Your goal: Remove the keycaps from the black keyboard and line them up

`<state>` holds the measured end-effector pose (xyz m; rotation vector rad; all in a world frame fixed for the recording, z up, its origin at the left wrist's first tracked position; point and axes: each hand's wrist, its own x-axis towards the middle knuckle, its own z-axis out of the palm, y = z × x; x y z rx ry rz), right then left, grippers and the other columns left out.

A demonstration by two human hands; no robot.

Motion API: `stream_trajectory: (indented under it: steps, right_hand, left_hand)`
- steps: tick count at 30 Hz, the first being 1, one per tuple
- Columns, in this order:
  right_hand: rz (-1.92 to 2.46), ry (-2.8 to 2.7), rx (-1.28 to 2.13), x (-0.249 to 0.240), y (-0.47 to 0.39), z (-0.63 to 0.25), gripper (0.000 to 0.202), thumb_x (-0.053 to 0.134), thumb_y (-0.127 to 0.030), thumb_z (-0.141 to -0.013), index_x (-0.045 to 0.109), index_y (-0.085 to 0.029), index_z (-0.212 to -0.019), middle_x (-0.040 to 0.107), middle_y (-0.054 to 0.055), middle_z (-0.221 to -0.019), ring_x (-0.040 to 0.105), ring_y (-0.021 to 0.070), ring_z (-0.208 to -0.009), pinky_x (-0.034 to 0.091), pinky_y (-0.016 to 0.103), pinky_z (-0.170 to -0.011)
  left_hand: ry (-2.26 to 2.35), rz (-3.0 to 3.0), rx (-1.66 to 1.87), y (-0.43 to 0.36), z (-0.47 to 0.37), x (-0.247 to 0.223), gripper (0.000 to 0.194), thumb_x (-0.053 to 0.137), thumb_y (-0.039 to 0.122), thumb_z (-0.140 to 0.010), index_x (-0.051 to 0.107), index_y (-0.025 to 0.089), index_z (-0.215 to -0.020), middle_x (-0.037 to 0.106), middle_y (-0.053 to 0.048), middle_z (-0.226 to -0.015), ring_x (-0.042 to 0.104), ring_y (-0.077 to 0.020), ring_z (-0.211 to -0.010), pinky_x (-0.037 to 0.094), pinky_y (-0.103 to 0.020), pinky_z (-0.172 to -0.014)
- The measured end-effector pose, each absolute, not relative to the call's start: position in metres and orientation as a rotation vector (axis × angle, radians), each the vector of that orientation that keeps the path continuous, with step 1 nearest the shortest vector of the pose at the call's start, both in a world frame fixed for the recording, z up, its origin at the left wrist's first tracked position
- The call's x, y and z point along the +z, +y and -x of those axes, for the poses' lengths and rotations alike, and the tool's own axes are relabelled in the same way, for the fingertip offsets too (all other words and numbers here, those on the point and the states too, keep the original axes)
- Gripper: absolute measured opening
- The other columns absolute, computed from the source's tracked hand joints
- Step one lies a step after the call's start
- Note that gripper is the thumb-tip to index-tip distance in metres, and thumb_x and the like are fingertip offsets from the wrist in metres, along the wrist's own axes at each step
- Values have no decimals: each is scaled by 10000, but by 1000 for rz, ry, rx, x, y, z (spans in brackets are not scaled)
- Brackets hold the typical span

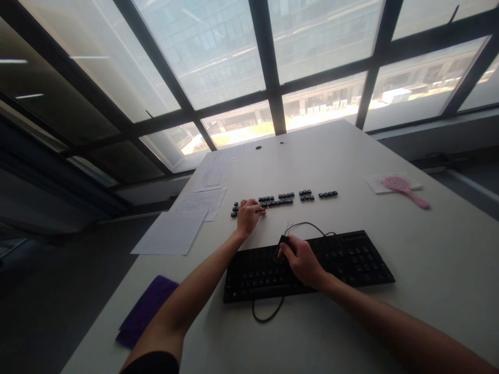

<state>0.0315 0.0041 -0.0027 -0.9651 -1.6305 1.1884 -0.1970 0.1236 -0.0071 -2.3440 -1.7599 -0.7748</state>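
A black keyboard (312, 267) lies on the white table, and its cable loops out at the front and back. Over the middle of the keyboard, my right hand (306, 262) is closed round a keycap puller (284, 239), a small black handle with thin wires pointing up and away. Beyond the keyboard, my left hand (248, 216) pinches a small black keycap (260, 211) at the near side of the laid-out keycaps (286, 199). These loose black caps sit in short rows and groups across the table. My left fingers partly hide some of them.
Printed papers (171, 232) line the table's left side. A folded purple cloth (150, 306) lies at the near left, beside my left forearm. To the right, a pink hairbrush (405, 190) rests on a white packet (376, 184). Windows stand behind the table (312, 150).
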Motion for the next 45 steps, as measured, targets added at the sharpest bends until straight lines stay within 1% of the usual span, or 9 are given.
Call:
stream_trajectory:
  steps: [5, 10, 13, 16, 24, 29, 33, 38, 45]
  right_hand:
    - [954, -1625, 1181, -3, 4, -31, 229, 514, -275, -955, 600, -190, -760, 667, 20, -713, 608, 165, -669, 443, 286, -679]
    - [939, -1520, 1156, 1, 6, -36, 266, 481, -306, -971, 611, -187, -772, 671, 37, -743, 614, 176, -706, 447, 286, -687]
    - [959, -1599, 1084, 4, 8, -43, 224, 494, -270, -956, 602, -191, -776, 657, 27, -734, 596, 173, -695, 427, 284, -682]
    - [976, -1743, 1025, 2, 9, -47, 183, 505, -225, -938, 568, -198, -769, 635, 12, -706, 565, 163, -649, 395, 276, -646]
    - [886, -2147, 698, -5, 2, -44, 146, 506, -156, -940, 565, -201, -814, 642, 41, -779, 553, 188, -725, 387, 288, -675]
    - [752, -2332, 392, -7, -5, -42, 170, 479, -153, -958, 597, -186, -841, 628, 67, -768, 531, 211, -758, 398, 327, -725]
    - [785, -2163, 626, -13, -5, -41, 203, 450, -123, -950, 570, -191, -802, 627, 51, -777, 547, 185, -736, 405, 289, -681]
    - [944, -1909, 981, -15, 1, -43, 201, 499, -152, -916, 542, -191, -724, 621, 10, -691, 555, 152, -640, 393, 256, -611]
    - [941, -1802, 1029, -8, 0, -44, 195, 512, -216, -924, 577, -186, -743, 638, 13, -690, 564, 159, -646, 410, 268, -624]
  left_hand:
    - [-1868, 2298, -850, 129, 200, -8, 18, 773, 224, -773, 771, 228, -791, 661, -55, -938, 533, -244, -954, 449, -393, -925]
    - [-1883, 2248, -966, 114, 193, 10, 175, 784, 235, -768, 751, 218, -940, 652, -58, -944, 550, -241, -956, 458, -391, -916]
    - [-1813, 2357, -1040, 77, 175, 20, 91, 660, 219, -877, 722, 209, -943, 662, -47, -931, 570, -217, -931, 457, -377, -908]
    - [-1765, 2583, -1045, 28, 152, 20, 149, 559, 183, -929, 701, 214, -964, 677, -41, -925, 588, -206, -930, 464, -357, -880]
    - [-1892, 2653, -1043, -29, 130, 2, 160, 512, 112, -901, 646, 192, -868, 654, -49, -871, 567, -202, -864, 465, -338, -813]
    - [-1860, 2745, -948, -34, 134, 11, 204, 541, 24, -783, 636, 192, -848, 636, -45, -878, 546, -207, -881, 455, -348, -837]
    - [-1847, 2836, -920, -38, 136, 12, 172, 646, 79, -754, 646, 193, -884, 631, -56, -981, 544, -221, -949, 458, -365, -885]
    - [-1928, 2824, -1079, -35, 138, 3, 71, 696, 154, -816, 684, 201, -868, 636, -43, -938, 574, -203, -929, 478, -347, -872]
    - [-1893, 2810, -1291, -36, 139, 2, 112, 671, 217, -870, 701, 214, -977, 684, -55, -971, 641, -197, -915, 520, -339, -851]
